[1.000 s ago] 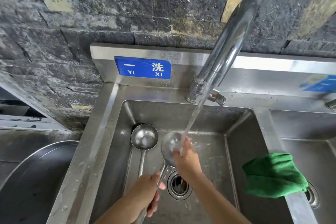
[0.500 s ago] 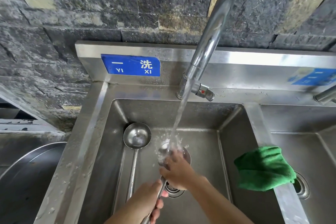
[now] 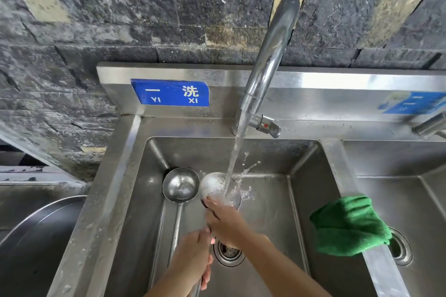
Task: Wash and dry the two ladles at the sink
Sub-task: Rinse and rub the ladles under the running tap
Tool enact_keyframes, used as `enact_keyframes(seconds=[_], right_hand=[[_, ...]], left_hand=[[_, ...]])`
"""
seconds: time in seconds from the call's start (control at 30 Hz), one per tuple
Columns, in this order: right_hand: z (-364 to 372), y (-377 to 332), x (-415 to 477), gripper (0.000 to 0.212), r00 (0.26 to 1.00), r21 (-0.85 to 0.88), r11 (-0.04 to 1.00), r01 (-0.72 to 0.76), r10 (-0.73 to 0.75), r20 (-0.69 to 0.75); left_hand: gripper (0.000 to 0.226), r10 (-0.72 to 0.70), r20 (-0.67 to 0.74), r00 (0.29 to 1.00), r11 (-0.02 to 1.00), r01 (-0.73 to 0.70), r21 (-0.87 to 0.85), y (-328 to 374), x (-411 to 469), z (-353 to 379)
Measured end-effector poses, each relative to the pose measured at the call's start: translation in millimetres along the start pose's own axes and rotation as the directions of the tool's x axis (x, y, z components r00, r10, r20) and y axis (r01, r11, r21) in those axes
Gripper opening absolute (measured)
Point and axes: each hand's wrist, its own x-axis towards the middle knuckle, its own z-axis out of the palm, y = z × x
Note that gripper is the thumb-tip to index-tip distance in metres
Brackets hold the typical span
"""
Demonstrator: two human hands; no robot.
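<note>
Over the steel sink (image 3: 108,200), the faucet (image 3: 272,60) pours onto the held ladle (image 3: 214,184); a green cloth (image 3: 347,226) drapes the divider, and the other ladle (image 3: 179,184) lies in the basin just beside. The left hand (image 3: 193,255) grips the handle and the right hand (image 3: 224,222) curls over the bowl. Wet, stiff steel probably slips, so hold it firmly by the handle

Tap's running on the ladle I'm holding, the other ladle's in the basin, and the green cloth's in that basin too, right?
Not the cloth: the head view shows it draped over the divider between the basins. The tap does run on the held ladle, and the other ladle lies in the basin.
</note>
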Motion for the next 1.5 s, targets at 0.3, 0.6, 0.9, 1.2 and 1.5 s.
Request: enact_keyframes(seconds=[0.3,0.6,0.9,1.2,1.5], right_hand=[[-3.3,11.2,-1.4,0.046,0.998,0.077,0.997,-0.002,0.006,-0.059],[-17.5,4.2,-25.5,0.024,0.965,0.285,0.953,0.104,-0.027,-0.259],[-152.4,-4.6,-35.8,0.016,0.670,0.747,0.557,0.364,0.400,-0.625],[-208.8,-44.6,11.6,0.055,0.773,0.747,0.638,0.185,0.375,-0.512],[-170.1,-16.2,-17.8,0.070,0.805,0.694,0.715,0.089,0.358,-0.472]], left_hand=[[0.042,0.112,0.017,0.994,0.990,-0.113,0.084,3.4,-4.2,-0.8],[0.048,0.158,0.013,0.987,0.987,-0.158,0.026,13.8,4.5,-7.6],[0.033,0.233,0.136,0.963,0.972,-0.236,0.007,38.0,14.9,-19.6],[0.032,0.218,0.171,0.961,0.976,-0.213,-0.044,37.8,3.5,-10.5],[0.021,0.443,0.014,0.896,0.863,-0.431,0.263,43.4,-22.5,-8.9]])
